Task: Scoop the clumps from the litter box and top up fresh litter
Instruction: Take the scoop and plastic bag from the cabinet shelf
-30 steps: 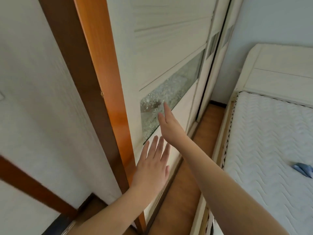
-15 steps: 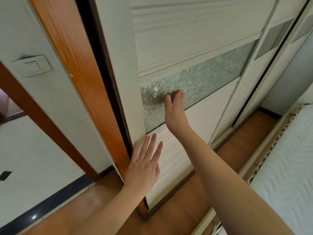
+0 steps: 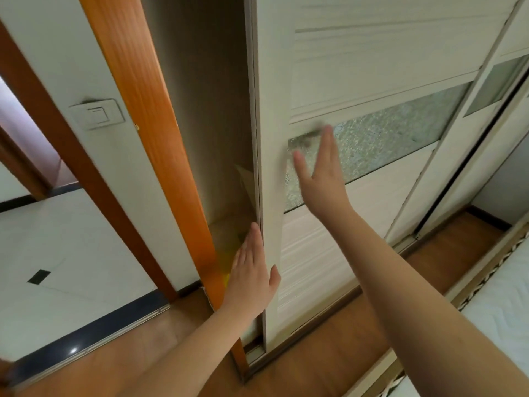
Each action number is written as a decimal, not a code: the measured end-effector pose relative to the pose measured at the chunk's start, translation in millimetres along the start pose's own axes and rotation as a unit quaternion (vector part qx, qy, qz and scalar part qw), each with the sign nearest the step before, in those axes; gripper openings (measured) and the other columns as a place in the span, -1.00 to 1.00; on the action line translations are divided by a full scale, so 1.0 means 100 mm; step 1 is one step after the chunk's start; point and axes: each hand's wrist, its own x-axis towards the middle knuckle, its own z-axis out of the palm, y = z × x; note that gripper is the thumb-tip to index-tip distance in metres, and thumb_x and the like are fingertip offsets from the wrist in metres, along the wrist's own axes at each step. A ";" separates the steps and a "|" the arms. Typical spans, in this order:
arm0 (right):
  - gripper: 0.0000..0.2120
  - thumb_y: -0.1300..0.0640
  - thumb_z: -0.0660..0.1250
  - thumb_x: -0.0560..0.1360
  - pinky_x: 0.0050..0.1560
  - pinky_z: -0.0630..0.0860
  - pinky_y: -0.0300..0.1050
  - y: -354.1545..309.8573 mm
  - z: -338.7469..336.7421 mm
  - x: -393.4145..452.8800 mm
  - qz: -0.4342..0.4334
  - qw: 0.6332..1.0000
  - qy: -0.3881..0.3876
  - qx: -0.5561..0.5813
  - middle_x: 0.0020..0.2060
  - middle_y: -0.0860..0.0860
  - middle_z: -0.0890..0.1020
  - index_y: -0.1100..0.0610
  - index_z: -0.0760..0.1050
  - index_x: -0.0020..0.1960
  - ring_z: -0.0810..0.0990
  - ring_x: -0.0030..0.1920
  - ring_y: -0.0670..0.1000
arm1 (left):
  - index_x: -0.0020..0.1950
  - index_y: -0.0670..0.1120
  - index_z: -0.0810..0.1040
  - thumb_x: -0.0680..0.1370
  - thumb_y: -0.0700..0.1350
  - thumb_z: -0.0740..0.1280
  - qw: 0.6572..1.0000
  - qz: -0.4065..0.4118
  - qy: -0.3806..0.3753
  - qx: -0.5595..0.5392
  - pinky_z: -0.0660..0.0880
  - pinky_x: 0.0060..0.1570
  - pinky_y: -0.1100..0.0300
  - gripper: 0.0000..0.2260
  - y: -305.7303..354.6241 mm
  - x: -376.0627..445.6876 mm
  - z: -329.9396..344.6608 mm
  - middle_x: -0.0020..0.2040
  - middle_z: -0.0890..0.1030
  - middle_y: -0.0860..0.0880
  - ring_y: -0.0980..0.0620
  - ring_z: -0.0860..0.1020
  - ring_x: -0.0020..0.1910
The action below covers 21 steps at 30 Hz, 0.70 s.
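Head view: both palms are pressing flat, fingers straight, gripping nothing — the left hand (image 3: 252, 277) at the cream sliding wardrobe door (image 3: 329, 67)'s edge, the right hand (image 3: 322, 173) above on its frosted glass panel (image 3: 386, 136) — likely sliding it open for supplies. Litter box unseen.

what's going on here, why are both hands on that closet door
A person is sliding a wardrobe door sideways with both hands flat on it. The left hand presses at the door's edge low down, and the right hand lies on the frosted glass strip. A gap is open beside the orange wood frame, with something yellow low inside, too blurred to name. No litter box or scoop is in view yet.
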 end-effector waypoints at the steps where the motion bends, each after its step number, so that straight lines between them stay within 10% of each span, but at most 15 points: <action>1: -0.20 -0.26 0.10 0.56 0.50 -0.05 -0.04 -0.16 0.01 -0.03 -0.051 0.999 0.005 -0.014 0.56 0.09 -0.03 0.15 -0.14 0.57 -0.05 0.55 0.03 | 0.43 0.03 -0.57 0.63 0.09 0.18 0.999 -0.015 -0.003 -0.042 -0.03 0.46 0.24 -0.15 0.04 0.02 0.02 0.50 -0.34 0.06 0.14 -0.13 0.51; 11: -0.02 -0.17 0.39 0.43 0.43 -0.04 -0.15 -0.32 0.29 0.03 -0.128 0.978 0.061 -0.154 0.54 0.22 0.00 0.27 -0.09 0.55 -0.01 0.55 0.18 | 0.53 0.15 -0.35 0.63 -0.07 0.25 0.975 -0.078 0.009 -0.210 -0.20 0.27 0.57 -0.21 0.26 0.12 0.15 0.57 -0.28 0.18 0.21 -0.18 0.53; 21: 0.01 -0.13 0.41 0.43 0.44 0.19 -0.07 0.02 0.13 0.28 -0.111 0.983 0.057 -0.133 0.55 0.17 -0.07 0.24 -0.16 0.55 -0.08 0.55 0.14 | 0.56 0.16 -0.33 0.63 -0.06 0.25 0.975 -0.037 -0.081 -0.205 -0.04 0.40 0.32 -0.21 0.36 0.43 0.17 0.55 -0.31 0.23 0.21 -0.15 0.52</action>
